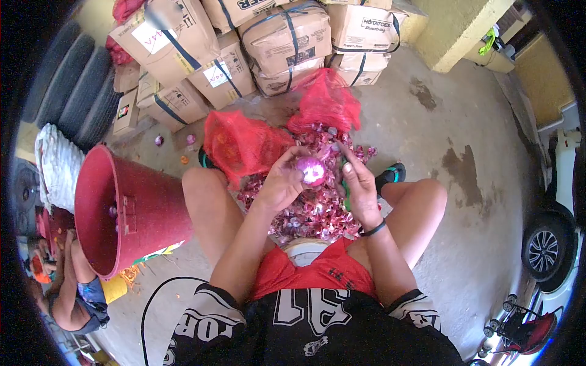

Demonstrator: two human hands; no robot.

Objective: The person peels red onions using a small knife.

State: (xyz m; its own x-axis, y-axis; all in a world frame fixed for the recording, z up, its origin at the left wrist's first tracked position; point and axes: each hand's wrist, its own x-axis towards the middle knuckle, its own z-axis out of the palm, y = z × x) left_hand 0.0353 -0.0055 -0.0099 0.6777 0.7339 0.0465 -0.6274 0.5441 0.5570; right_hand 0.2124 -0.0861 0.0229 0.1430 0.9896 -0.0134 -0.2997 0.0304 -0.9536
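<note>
A peeled-looking purple onion (pixel 313 172) rests in the fingers of my left hand (pixel 278 186), its shiny, pale-marked side facing up. My right hand (pixel 362 192), with a dark band on the wrist, is closed around a green-handled knife (pixel 347 198). Its blade is hard to make out near the onion. Below both hands, between my legs, a heap of purple onion skins (pixel 305 216) spreads over the floor. Beyond the left hand lies a red mesh sack (pixel 244 146) with onions showing through. Another red mesh sack (pixel 326 104) sits behind the heap.
At my left a large red tub (pixel 155 204) leans with its mouth toward the left. Strapped cardboard boxes (pixel 284 39) are stacked ahead, beside black tyres (pixel 73 91). Another person (pixel 76 287) sits at far left. A car wheel (pixel 543 251) and stroller (pixel 528 329) stand right.
</note>
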